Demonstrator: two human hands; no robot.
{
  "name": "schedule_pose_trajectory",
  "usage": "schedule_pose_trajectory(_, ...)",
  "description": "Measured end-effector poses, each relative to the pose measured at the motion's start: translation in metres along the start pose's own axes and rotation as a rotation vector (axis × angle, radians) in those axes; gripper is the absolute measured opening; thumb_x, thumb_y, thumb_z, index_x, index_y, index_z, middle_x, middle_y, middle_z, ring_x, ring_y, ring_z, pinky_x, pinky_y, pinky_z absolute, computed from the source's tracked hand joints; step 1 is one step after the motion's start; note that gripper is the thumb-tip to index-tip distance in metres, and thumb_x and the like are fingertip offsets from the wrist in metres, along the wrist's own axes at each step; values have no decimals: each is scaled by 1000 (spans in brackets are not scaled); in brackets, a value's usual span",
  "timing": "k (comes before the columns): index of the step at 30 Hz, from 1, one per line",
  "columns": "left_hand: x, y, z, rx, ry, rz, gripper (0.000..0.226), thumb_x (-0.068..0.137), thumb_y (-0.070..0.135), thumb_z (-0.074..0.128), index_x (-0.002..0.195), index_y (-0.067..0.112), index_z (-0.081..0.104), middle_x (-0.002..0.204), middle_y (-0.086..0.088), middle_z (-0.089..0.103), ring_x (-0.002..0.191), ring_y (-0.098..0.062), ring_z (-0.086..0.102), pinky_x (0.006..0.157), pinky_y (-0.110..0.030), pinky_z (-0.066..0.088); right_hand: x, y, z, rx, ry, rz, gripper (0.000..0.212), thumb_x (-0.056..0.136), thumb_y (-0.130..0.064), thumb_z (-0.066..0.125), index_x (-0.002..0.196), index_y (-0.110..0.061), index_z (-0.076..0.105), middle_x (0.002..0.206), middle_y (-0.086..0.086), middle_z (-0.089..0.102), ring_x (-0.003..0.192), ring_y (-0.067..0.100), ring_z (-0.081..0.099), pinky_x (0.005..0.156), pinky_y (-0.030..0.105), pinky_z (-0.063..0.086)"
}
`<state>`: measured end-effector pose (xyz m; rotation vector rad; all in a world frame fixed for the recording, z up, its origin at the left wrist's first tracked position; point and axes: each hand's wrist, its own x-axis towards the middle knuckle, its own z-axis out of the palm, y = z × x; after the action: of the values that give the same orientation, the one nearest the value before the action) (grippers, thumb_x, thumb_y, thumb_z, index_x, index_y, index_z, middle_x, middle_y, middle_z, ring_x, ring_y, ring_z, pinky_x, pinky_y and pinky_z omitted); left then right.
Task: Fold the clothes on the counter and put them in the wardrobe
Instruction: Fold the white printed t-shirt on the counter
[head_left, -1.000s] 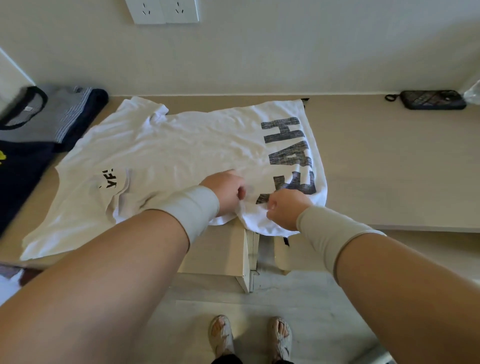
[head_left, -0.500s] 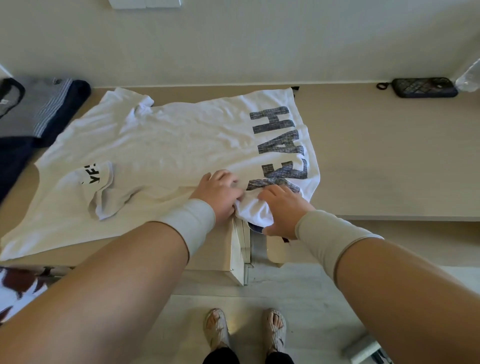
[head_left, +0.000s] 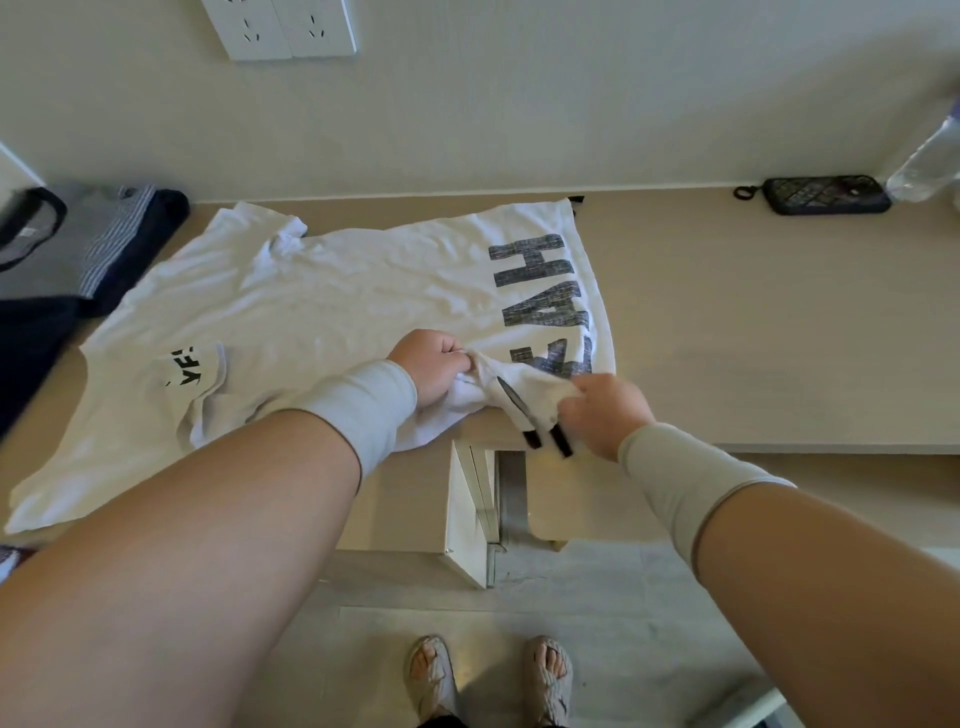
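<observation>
A white T-shirt (head_left: 332, 306) with grey block letters lies spread on the beige counter (head_left: 753, 332). Its near right corner is bunched up and lifted at the counter's front edge. My left hand (head_left: 434, 366) grips that bunched cloth from the left. My right hand (head_left: 605, 413) pinches the same corner from the right, where two black strips hang below the cloth. Both wrists wear pale sleeves.
A pile of dark and striped clothes (head_left: 62, 270) lies at the counter's far left. A dark pouch (head_left: 826, 195) and a plastic bottle (head_left: 927, 161) sit at the back right. Wall sockets (head_left: 280, 28) are above. A cabinet door edge (head_left: 470, 514) stands below the counter.
Both hands have gathered the shirt's near right corner and lifted it a little off the counter edge. Black strips now show under the cloth.
</observation>
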<state>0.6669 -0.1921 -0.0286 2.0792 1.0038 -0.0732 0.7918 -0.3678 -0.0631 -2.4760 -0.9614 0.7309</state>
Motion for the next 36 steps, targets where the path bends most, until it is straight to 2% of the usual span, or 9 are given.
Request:
schedule_pose_trajectory(4, 10, 12, -2, 108, 65, 8, 32, 94, 33, 53, 68, 15, 53, 68, -2, 50, 68, -22, 48, 62, -28, 33, 14, 7, -38, 448, 231, 252, 40, 97, -25, 47, 61, -9, 52, 68, 8, 52, 73, 27, 41, 66, 29, 33)
schedule_pose_trajectory(7, 25, 16, 5, 224, 202, 8, 16, 96, 32, 46, 99, 22, 58, 102, -1, 63, 96, -26, 56, 77, -30, 41, 27, 26, -51, 191, 200, 391, 23, 97, -19, 44, 100, -3, 60, 99, 17, 65, 88, 32, 55, 73, 30, 39)
schedule_pose_trajectory(10, 35, 10, 21, 358, 95, 7, 35, 91, 22, 48, 126, 25, 56, 130, -1, 57, 116, -26, 53, 95, -33, 44, 32, 38, -39, 13, 68, 364, 29, 95, -11, 34, 119, -16, 49, 102, 11, 65, 91, 30, 61, 73, 30, 48)
schedule_pose_trajectory(15, 43, 7, 49, 489, -26, -3, 47, 90, 28, 47, 137, 25, 47, 134, -4, 54, 119, -30, 52, 98, -36, 44, 27, 39, -23, 98, 77, 329, 34, 92, -38, 47, 86, -7, 59, 78, 8, 61, 74, 29, 55, 60, 28, 41)
schedule_pose_trajectory(19, 51, 11, 55, 614, -8, -97, 43, 91, 40, 42, 128, 19, 50, 126, -9, 55, 115, -33, 52, 95, -42, 45, 27, 33, -16, 37, 46, 275, 30, 87, -35, 55, 100, -9, 64, 91, 8, 69, 84, 27, 63, 71, 31, 50)
schedule_pose_trajectory(23, 55, 17, 48, 555, 19, -39, 18, 96, 33, 40, 90, 20, 52, 101, -4, 62, 88, -29, 53, 80, -34, 45, 33, 26, -13, 44, 105, 184, 17, 93, -21, 48, 103, -11, 57, 91, 5, 62, 83, 26, 55, 68, 30, 43)
schedule_pose_trajectory(26, 55, 21, 43, 465, 128, -19, 8, 96, 26, 41, 96, 21, 47, 106, -5, 57, 97, -29, 52, 86, -36, 44, 37, 20, -12, 192, 243, 118, 10, 99, -23, 40, 100, -15, 46, 77, 3, 57, 74, 29, 52, 62, 32, 38)
schedule_pose_trajectory(33, 45, 0, 56, 553, 329, 287, 46, 89, 25, 45, 133, 15, 43, 146, -4, 33, 140, -24, 21, 107, -38, 28, 44, 22, -14, -60, 324, -175, 19, 101, -24, 40, 117, -13, 44, 82, 4, 54, 67, 33, 47, 61, 35, 36)
schedule_pose_trajectory(36, 39, -13, 69, 680, 197, 263, 55, 95, 39, 36, 146, 20, 27, 159, 0, 12, 148, -23, 0, 114, -52, 16, 48, 40, -18, -372, 240, -163, 20, 99, -22, 42, 118, -15, 44, 96, 3, 63, 72, 34, 54, 62, 33, 40)
